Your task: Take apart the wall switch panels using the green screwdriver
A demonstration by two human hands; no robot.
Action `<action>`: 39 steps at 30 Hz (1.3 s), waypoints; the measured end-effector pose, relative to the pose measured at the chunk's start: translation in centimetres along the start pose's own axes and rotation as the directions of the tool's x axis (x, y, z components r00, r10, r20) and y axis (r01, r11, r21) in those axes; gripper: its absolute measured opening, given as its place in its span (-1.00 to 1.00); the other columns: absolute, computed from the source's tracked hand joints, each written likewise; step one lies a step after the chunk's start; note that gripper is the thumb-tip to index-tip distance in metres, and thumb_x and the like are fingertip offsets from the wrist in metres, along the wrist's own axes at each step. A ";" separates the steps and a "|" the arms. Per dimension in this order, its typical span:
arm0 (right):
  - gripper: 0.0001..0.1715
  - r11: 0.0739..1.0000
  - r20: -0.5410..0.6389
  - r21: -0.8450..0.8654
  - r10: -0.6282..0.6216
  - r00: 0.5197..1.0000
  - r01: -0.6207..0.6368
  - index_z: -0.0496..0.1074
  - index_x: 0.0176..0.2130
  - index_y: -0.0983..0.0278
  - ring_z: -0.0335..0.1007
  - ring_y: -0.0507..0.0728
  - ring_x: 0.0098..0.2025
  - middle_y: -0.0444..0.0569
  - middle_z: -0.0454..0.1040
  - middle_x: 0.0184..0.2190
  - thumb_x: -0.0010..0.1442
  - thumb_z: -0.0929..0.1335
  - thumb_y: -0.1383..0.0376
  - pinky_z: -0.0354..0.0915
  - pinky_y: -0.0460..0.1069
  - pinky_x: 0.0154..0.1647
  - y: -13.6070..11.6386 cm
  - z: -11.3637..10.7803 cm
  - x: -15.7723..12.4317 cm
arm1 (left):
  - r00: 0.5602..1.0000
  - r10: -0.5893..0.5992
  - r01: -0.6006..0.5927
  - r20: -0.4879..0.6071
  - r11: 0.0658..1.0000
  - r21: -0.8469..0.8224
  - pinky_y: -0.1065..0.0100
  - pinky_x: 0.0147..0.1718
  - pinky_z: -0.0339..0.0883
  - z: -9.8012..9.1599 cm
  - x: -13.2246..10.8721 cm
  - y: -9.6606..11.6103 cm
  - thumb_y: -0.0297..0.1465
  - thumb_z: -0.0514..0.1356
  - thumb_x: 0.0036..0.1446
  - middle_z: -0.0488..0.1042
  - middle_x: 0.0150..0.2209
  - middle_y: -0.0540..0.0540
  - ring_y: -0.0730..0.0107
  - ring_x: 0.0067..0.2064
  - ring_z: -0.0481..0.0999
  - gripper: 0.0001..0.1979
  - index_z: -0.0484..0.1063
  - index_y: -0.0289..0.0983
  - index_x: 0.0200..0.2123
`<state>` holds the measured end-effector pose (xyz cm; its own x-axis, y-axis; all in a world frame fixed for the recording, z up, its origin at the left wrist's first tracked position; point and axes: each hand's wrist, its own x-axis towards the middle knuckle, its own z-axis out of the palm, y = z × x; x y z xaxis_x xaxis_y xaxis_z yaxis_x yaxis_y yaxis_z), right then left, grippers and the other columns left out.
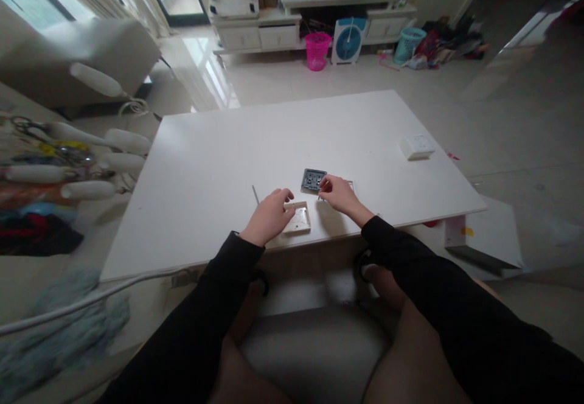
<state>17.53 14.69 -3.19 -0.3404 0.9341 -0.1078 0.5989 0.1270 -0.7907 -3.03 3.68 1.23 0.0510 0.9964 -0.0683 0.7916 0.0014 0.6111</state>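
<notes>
Head view, looking down over a white desk [219,167]. Both forearms are in black sleeves, and the frame cuts them off at the bottom.

**Hidden or unclear.**
- The left hand [269,215] covers the left edge of a white square plate [300,219]. This plate lies close to the near edge of the desk, about midway along it, and only its right part shows.
- The right hand [338,194] hides part of a pale, thin frame [351,183] that lies under its knuckles. The frame's outline is too faint to follow.
- A small reddish speck sits at the right thumb tip and cannot be identified.
- The clutter beyond the left edge of the desk is blurred.

**Hands.**
- Left hand: the fingers are loosely curled, and the thumb and forefinger lie on the near-left part of the white square plate. Whether they grip it or only rest on it cannot be told.
- Right hand: the fingers are bent and point left, with the tips touching the near right corner of a grey switch module [312,180]. The module lies flat just behind the plate. Whether thumb and forefinger close on anything cannot be told.

**Surroundings.**
- A thin metal rod [255,194] lies just left of the left hand.
- A white wall switch [417,146] sits well apart, near the right edge of the desk.
</notes>
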 end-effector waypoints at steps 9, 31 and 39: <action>-0.81 0.942 0.141 -0.324 -0.047 0.989 0.091 0.54 -0.28 0.30 0.47 0.12 -0.28 0.03 0.63 -0.33 0.11 0.41 0.54 0.22 -0.05 -0.25 1.8 1.8 -0.8 | 1.000 -0.007 0.007 0.009 1.000 0.023 0.23 -0.18 0.40 -0.6 -0.2 0.6 -0.41 0.20 0.28 0.55 -0.08 -0.17 0.25 -0.22 0.55 -0.89 0.45 -0.27 -0.13; -0.77 0.854 0.124 -0.505 -0.069 0.990 0.123 0.54 -0.15 0.30 0.47 0.15 -0.20 0.06 0.63 -0.23 0.26 0.34 0.51 0.18 -0.03 -0.19 2.3 2.1 -0.9 | 0.997 -0.034 0.026 0.075 0.994 0.106 0.23 -0.14 0.38 -0.7 -0.5 1.2 -0.36 0.16 0.33 0.56 -0.07 -0.17 0.24 -0.19 0.55 -0.86 0.48 -0.26 -0.12; -0.82 0.821 0.141 -0.549 -0.095 0.985 0.158 0.51 -0.12 0.30 0.48 0.20 -0.13 0.11 0.62 -0.17 0.28 0.35 0.47 0.23 0.00 -0.13 2.5 1.8 -1.0 | 0.995 -0.037 0.025 0.093 0.991 0.130 0.23 -0.12 0.38 -0.6 -0.4 1.3 -0.35 0.16 0.33 0.56 -0.07 -0.17 0.22 -0.16 0.57 -0.84 0.49 -0.26 -0.11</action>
<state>18.01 13.45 -6.12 -0.4945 0.8614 -0.1159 0.8359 0.4347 -0.3351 -2.36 3.35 2.52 0.0776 0.9834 -0.1637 0.8649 0.0153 0.5017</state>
